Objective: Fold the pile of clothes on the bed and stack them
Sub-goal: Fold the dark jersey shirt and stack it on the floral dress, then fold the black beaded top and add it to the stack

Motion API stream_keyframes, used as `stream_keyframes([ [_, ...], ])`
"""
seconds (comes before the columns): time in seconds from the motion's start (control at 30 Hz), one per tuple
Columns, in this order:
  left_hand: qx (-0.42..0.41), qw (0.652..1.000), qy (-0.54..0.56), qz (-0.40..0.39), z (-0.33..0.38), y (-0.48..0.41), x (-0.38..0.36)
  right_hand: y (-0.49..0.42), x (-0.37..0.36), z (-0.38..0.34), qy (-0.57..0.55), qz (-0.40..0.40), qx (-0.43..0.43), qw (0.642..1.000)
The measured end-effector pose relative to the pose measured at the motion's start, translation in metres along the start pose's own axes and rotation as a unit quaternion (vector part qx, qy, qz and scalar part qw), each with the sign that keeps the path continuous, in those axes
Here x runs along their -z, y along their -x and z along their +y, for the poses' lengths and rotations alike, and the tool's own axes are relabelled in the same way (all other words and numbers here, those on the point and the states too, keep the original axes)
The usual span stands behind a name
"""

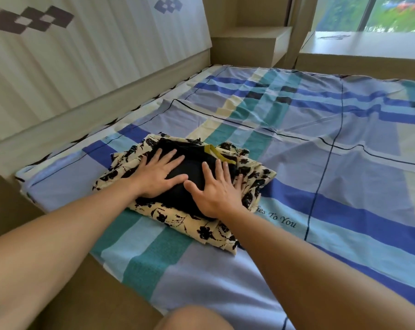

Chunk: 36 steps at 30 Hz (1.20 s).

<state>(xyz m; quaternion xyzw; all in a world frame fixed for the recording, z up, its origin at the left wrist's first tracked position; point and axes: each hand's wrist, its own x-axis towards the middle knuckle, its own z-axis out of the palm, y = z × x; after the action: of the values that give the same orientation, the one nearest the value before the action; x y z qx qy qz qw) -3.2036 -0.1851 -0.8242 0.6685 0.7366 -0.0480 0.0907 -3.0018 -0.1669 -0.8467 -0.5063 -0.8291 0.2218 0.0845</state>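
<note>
Pressing down with the left hand (pixel 157 173) and the right hand (pixel 217 189), both flat, fingers straight and spread, gripping nothing. Under the palms, a folded black garment (pixel 185 163), soft and matte, with a yellow-green trim (pixel 219 154) at its far edge. Beneath that, a folded cream garment (pixel 177 217) printed with black flowers, rumpled at the edges. Under both, near the bed's near-left corner, a smooth bed sheet (pixel 320 186) in blue, teal and cream checks.

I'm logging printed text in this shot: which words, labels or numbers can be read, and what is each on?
"ies To You": script on the plaid bed sheet; its start is hidden behind the floral garment.
Dark mark on the window sill: too blurred to read.
</note>
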Motion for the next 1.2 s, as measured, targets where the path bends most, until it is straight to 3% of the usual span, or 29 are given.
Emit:
stream_keyframes([
  [0.1,0.02,0.999,-0.014,-0.033,0.007,0.0,0.021,0.001,0.012,-0.001,0.007,-0.011,0.013,1.0],
  [0.27,0.077,0.991,-0.064,0.091,0.076,0.0,0.054,0.026,0.054,0.034,-0.028,0.049,0.076,0.995],
  [0.37,0.052,0.995,0.009,0.087,0.151,0.006,0.056,0.056,0.091,0.087,-0.021,0.084,0.06,0.994],
  [0.57,-0.132,0.984,0.122,-0.004,0.325,0.033,0.054,0.15,0.176,0.235,0.003,0.159,-0.083,0.984],
  [0.73,-0.217,0.964,0.137,-0.073,0.423,0.06,0.039,0.252,0.231,0.344,-0.036,0.24,-0.22,0.945],
  [0.97,-0.252,0.96,0.092,-0.078,0.467,0.078,-0.004,0.346,0.249,0.463,0.013,0.302,-0.418,0.857],
  [1.2,-0.243,0.967,0.048,-0.067,0.456,0.076,-0.007,0.346,0.249,0.508,0.088,0.227,-0.455,0.856],
])
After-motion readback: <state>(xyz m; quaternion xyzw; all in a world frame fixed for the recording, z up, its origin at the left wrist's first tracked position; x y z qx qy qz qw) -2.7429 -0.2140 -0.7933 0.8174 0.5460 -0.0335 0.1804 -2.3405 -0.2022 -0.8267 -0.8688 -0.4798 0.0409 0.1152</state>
